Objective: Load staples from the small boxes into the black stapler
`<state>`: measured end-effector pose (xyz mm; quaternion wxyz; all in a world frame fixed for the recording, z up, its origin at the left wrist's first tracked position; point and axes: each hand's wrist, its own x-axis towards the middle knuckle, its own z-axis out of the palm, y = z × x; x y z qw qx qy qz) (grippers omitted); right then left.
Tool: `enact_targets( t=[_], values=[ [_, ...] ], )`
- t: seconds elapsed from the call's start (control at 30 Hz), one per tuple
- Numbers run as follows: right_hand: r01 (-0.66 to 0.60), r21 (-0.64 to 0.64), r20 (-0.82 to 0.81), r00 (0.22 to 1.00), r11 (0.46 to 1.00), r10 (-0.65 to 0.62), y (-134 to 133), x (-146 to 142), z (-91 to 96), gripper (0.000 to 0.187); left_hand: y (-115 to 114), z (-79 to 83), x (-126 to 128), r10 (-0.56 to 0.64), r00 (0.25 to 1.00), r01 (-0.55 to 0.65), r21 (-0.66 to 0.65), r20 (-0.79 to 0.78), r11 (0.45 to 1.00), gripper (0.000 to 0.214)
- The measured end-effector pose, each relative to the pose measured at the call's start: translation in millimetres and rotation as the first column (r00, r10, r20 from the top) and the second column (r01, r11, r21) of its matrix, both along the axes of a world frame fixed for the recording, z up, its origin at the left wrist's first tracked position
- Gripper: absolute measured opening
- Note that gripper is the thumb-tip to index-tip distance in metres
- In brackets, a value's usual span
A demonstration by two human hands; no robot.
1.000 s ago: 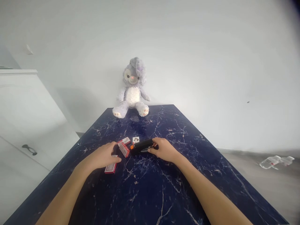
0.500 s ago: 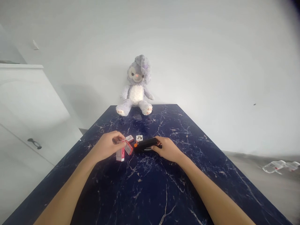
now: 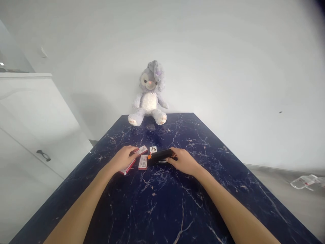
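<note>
My left hand [image 3: 124, 158] is closed around the left end of a small red-and-white box [image 3: 142, 149], thumb on the near side and fingers on the far side. Under that hand a second red-and-white box [image 3: 128, 168] lies partly hidden. A third box [image 3: 143, 162] lies flat just right of it, label up. My right hand [image 3: 184, 161] grips the right end of a black stapler [image 3: 160, 156] with an orange tip pointing left. Behind the stapler lies a small white card [image 3: 153, 149] with a dark printed picture.
A grey-lilac plush toy [image 3: 149, 98] sits at the far end of the dark blue marbled table [image 3: 157, 210], against the wall. To the left stands a white cabinet [image 3: 33, 118] with a dark handle. Clear plastic packaging [image 3: 303, 182] lies on the floor at right.
One box, held up at my left fingertips before, now lies flat beside the stapler. My left hand has moved to the rear box. My right hand keeps its grip; the view has shifted slightly.
</note>
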<state>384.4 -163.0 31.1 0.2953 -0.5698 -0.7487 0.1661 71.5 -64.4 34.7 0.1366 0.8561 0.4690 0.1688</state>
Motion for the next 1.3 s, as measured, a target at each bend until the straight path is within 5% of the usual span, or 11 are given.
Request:
enact_targets(
  t=[0.13,0.27,0.37,0.47,0.57,0.67,0.77,0.83,1.3],
  values=[
    [-0.015,-0.018,0.007,1.0,1.0,0.016,-2,3,3.8,0.018,-2,8.8,0,0.028,0.983,-0.032,0.015,0.182,0.999,0.047],
    [0.025,0.163,-0.097,0.995,0.986,-0.009,-12,2,15.8,0.061,-18,24.7,11,0.116,0.845,-0.166,0.051,0.522,0.985,0.036],
    [-0.019,0.356,-0.087,0.995,0.934,0.053,-22,-9,24.8,0.073,-39,31.3,29,0.049,0.789,0.009,-0.092,0.612,0.996,0.036],
    [-0.214,0.368,-0.009,0.972,0.905,0.233,-27,-24,26.0,0.064,-57,27.7,47,-0.081,0.786,0.253,-0.199,0.613,0.947,0.036],
    [-0.243,0.303,-0.055,0.961,0.921,0.272,-25,-31,20.0,0.044,-62,18.3,54,-0.109,0.825,0.209,-0.12,0.554,0.971,0.038],
    [0.042,0.285,-0.211,0.977,0.957,0.019,-17,-27,12.6,0.044,-55,8.0,50,-0.136,0.937,0.108,0.105,0.323,0.989,0.041],
    [0.356,0.179,-0.402,0.877,0.917,-0.263,-9,-20,6.1,0.049,-49,-0.3,46,-0.209,0.974,0.199,0.115,0.089,0.973,0.047],
    [0.439,0.095,-0.49,0.802,0.893,-0.342,-4,-15,2.6,0.05,-47,-4.0,45,-0.204,0.978,0.197,0.115,0.053,0.974,0.049],
    [0.332,-0.024,-0.436,0.846,0.943,-0.309,12,-1,-18.7,0.041,-59,-13.3,49,-0.097,0.979,0.155,0.353,-0.177,0.923,0.051]
  ],
)
